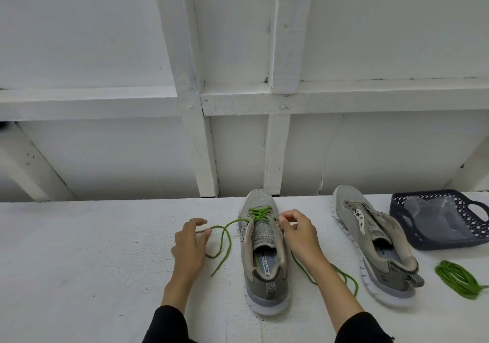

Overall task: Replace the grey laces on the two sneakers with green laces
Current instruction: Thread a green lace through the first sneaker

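Observation:
A grey sneaker [264, 260] stands heel toward me at the table's middle, its front eyelets crossed with a green lace [260, 214]. My right hand [297, 230] pinches the lace at the shoe's right eyelets. My left hand [189, 239], left of the shoe, holds the lace's left end between thumb and fingers. Both loose ends trail over the table on either side. A second grey sneaker [370, 239] stands to the right with no lace in it. A coiled green lace [456, 279] lies right of that shoe.
A dark blue plastic basket [397, 205] with a clear bag inside sits at the far right. The white table [92, 263] ends at a white wooden frame wall [203, 144] just behind the shoes.

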Demonstrator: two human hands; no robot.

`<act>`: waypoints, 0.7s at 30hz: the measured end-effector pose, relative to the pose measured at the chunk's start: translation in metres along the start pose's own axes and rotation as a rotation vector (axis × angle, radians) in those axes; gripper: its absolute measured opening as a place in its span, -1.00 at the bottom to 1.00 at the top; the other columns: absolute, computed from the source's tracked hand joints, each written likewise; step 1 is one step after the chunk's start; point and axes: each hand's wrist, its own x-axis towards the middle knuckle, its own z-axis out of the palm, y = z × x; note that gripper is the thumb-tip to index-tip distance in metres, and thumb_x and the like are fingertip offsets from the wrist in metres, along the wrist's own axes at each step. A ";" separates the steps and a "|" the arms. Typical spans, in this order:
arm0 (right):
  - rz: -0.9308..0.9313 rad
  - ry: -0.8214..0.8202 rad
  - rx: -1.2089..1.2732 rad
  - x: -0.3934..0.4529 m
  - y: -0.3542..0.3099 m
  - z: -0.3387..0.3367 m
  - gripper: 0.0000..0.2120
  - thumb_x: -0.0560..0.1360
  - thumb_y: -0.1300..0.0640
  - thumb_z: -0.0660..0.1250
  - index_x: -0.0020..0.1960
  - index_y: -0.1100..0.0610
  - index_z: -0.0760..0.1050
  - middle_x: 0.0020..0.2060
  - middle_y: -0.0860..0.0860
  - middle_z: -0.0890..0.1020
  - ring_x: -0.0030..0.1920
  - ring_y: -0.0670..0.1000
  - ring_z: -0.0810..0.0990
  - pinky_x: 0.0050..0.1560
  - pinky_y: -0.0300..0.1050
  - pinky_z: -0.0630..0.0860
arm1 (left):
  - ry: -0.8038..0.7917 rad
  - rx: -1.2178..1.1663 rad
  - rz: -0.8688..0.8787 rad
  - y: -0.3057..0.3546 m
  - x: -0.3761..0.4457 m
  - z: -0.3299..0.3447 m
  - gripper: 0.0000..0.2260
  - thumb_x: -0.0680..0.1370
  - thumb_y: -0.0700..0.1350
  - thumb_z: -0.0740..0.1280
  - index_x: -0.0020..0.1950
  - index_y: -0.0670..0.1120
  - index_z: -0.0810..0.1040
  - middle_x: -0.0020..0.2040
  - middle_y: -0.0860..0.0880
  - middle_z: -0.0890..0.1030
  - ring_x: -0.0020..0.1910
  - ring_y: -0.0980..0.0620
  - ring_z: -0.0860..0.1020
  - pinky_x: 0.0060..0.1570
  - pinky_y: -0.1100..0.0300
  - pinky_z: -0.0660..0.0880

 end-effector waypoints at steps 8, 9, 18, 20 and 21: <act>-0.141 0.033 -0.085 -0.020 -0.016 0.008 -0.89 0.56 0.05 0.30 -0.07 0.09 0.48 -0.12 -0.02 0.49 -0.17 -0.16 0.46 -0.20 -0.43 0.37 | -0.237 0.431 0.486 -0.019 -0.021 -0.017 -0.51 0.46 -0.39 0.31 -0.21 0.28 0.54 -0.09 0.29 0.46 -0.07 0.24 0.40 0.04 0.10 0.36; -0.137 0.025 -0.091 -0.021 -0.014 0.008 -0.89 0.55 0.05 0.31 -0.05 0.09 0.49 -0.11 -0.02 0.49 -0.16 -0.15 0.47 -0.18 -0.40 0.37 | -0.293 0.482 0.538 -0.017 -0.022 -0.019 -0.55 0.49 -0.34 0.33 -0.15 0.28 0.61 -0.07 0.28 0.47 -0.07 0.24 0.39 0.01 0.13 0.37; -0.062 0.058 -0.014 -0.028 -0.010 0.001 -0.85 0.54 0.07 0.34 -0.12 0.14 0.56 -0.24 -0.04 0.61 -0.21 -0.12 0.55 -0.27 -0.43 0.39 | -0.316 0.625 0.685 -0.011 -0.016 -0.024 -0.79 0.35 -0.09 0.58 -0.16 0.21 0.67 -0.05 0.18 0.59 -0.12 0.14 0.52 -0.22 0.46 0.20; 0.048 0.062 0.091 -0.026 -0.005 -0.002 -0.80 0.53 0.08 0.35 -0.18 0.18 0.58 -0.26 0.02 0.64 -0.21 -0.04 0.56 -0.23 -0.32 0.44 | -0.277 0.565 0.652 -0.007 -0.016 -0.019 -0.89 0.47 -0.04 0.48 -0.11 0.19 0.65 0.05 0.19 0.56 0.02 0.13 0.49 -0.07 0.32 0.34; 0.116 0.054 0.161 -0.024 -0.002 -0.003 -0.80 0.53 0.09 0.35 -0.21 0.17 0.60 -0.26 0.04 0.65 -0.19 -0.01 0.57 -0.16 -0.20 0.48 | -0.263 0.466 0.574 -0.004 -0.018 -0.016 -0.92 0.53 -0.02 0.40 -0.07 0.18 0.62 0.08 0.21 0.54 0.09 0.16 0.45 0.05 0.22 0.35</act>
